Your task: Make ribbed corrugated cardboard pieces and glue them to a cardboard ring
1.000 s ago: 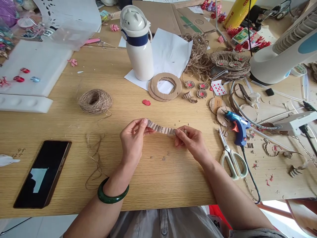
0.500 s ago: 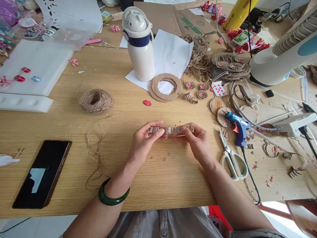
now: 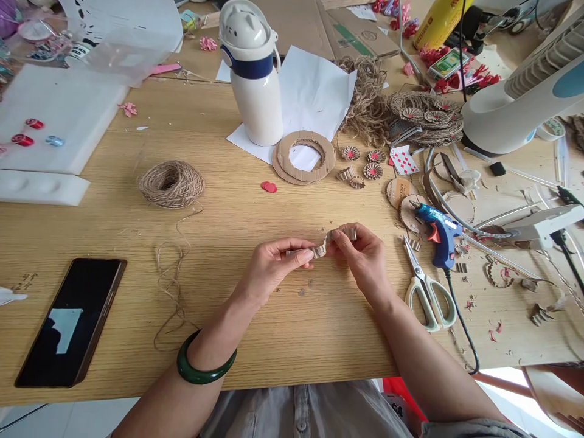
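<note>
A short strip of corrugated cardboard (image 3: 323, 245) is bent between both hands just above the wooden table (image 3: 114, 243). My left hand (image 3: 274, 264) pinches its left end with thumb and fingers. My right hand (image 3: 362, 255) pinches the right end, fingers curled around it. The strip buckles into a wave between the two pinches. A green bangle (image 3: 205, 365) sits on my left wrist.
White-handled scissors (image 3: 426, 289) and a blue glue gun (image 3: 435, 228) lie right of my hands. A twine ball (image 3: 171, 182), a black phone (image 3: 68, 322), a white flask (image 3: 253, 73), cardboard rings (image 3: 303, 158), small rosettes (image 3: 362, 164) and a fan base (image 3: 524, 91) are also here.
The strip was stretched out straight between my hands; now my hands have moved closer together and the strip is bent and crumpled between them.
</note>
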{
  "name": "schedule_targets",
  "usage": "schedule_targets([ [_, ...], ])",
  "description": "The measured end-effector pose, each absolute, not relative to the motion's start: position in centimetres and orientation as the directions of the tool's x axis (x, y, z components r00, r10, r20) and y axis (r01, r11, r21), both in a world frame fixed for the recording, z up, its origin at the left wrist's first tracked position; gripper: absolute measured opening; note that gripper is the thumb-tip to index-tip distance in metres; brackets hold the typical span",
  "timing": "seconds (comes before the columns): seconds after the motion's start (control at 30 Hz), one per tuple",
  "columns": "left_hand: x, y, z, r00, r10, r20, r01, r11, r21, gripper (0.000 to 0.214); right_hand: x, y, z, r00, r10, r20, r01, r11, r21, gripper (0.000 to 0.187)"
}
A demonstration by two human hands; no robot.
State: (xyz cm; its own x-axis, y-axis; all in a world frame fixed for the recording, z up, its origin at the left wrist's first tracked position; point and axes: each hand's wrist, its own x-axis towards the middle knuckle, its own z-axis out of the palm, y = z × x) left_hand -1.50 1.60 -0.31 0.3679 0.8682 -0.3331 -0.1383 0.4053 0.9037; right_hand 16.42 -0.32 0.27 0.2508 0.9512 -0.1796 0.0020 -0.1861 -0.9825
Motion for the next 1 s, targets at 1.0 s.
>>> schedule_targets([
  [1.0, -1.0, 1.4, -0.5, 0.276, 0.893, -0.355, -0.206, 0.416, 0.886, 0.017, 14.9, -1.8, -0.3, 0.09, 0.994, 0.056, 0.072, 0.05, -0.996, 0.014],
])
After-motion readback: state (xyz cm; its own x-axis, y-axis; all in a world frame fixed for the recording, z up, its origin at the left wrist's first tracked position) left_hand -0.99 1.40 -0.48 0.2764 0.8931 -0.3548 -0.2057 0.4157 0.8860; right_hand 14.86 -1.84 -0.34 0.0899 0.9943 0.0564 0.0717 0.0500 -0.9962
